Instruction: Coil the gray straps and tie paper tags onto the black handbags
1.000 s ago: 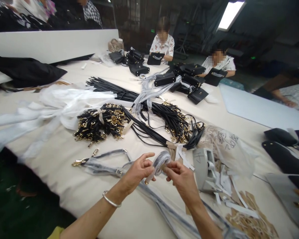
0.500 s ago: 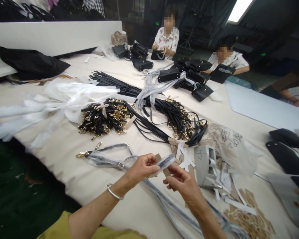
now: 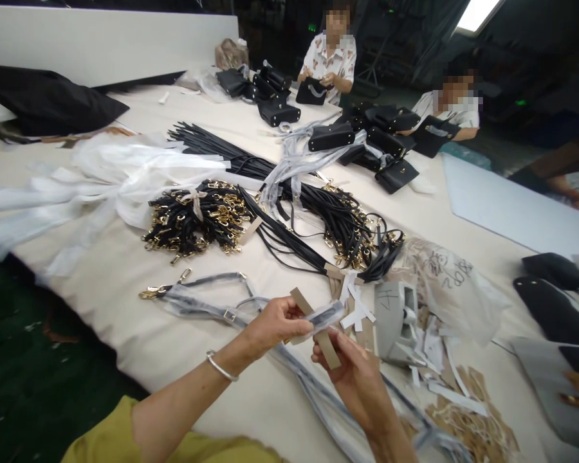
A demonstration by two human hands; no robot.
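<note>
My left hand (image 3: 280,323) is closed on a dark strap (image 3: 327,315) wrapped in clear plastic film, its thumb on top. A narrow brown cardboard strip (image 3: 329,351) runs under the strap at an angle; its upper end shows above my left fingers. Close on the right, my right hand (image 3: 359,373) grips the lower part of that strip between thumb and fingers. More plastic-wrapped strap with a buckle (image 3: 229,315) and gold clasps (image 3: 155,292) lies on the table around my forearms.
Beyond my hands lie a bundle of short black straps with gold clasps (image 3: 197,222) and long black straps (image 3: 309,247). White film strips (image 3: 125,173) spread leftward. A grey tape dispenser (image 3: 390,321) and paper scraps (image 3: 468,411) are at right. Two people (image 3: 329,58) handle black bags across the table.
My right hand has turned palm-up and shifted slightly down, so the cardboard strip now shows more fully beneath the strap. My left hand keeps its hold. The view has shifted slightly.
</note>
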